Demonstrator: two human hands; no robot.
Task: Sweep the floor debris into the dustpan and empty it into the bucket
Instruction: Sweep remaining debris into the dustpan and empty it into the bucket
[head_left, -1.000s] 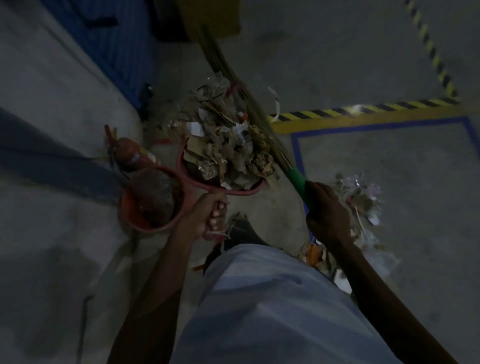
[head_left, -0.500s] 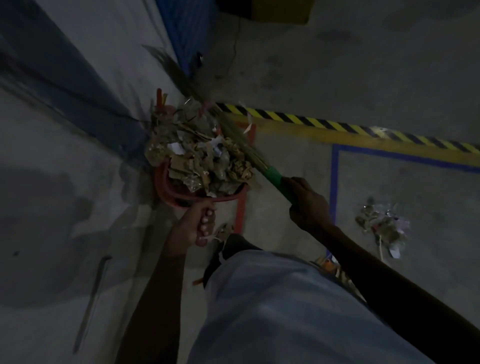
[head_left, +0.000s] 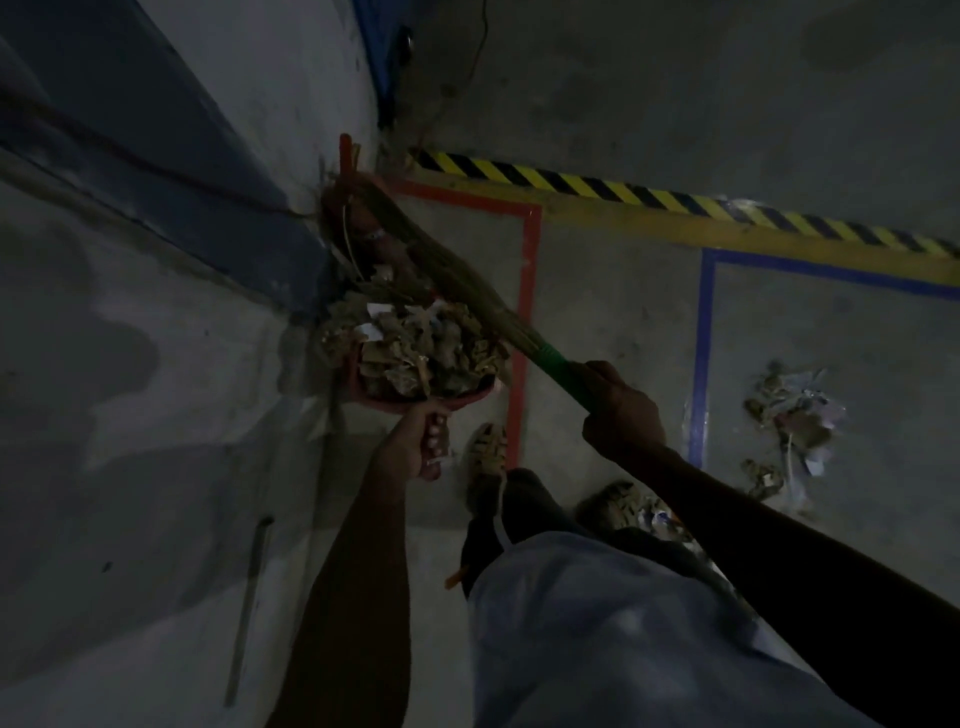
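My left hand (head_left: 418, 444) grips the handle of a red dustpan (head_left: 395, 402) heaped with paper and cardboard debris (head_left: 415, 345). The pan hangs over the corner where the wall meets the floor. My right hand (head_left: 621, 410) grips the green handle of a grass broom (head_left: 457, 283), whose bristles lie across the far side of the pan's load. An orange-red bucket (head_left: 345, 200) shows only in part beyond the pan, mostly hidden by debris and bristles.
A grey wall (head_left: 156, 364) runs along the left. Red tape (head_left: 527, 291), blue tape (head_left: 704, 353) and a yellow-black hazard stripe (head_left: 649, 195) mark the floor. A loose debris pile (head_left: 789, 421) lies at right, more scraps by my shoes (head_left: 488, 457).
The view has swung left and the pan with its load has moved toward the wall corner, now covering most of the bucket. The broom stays against the load.
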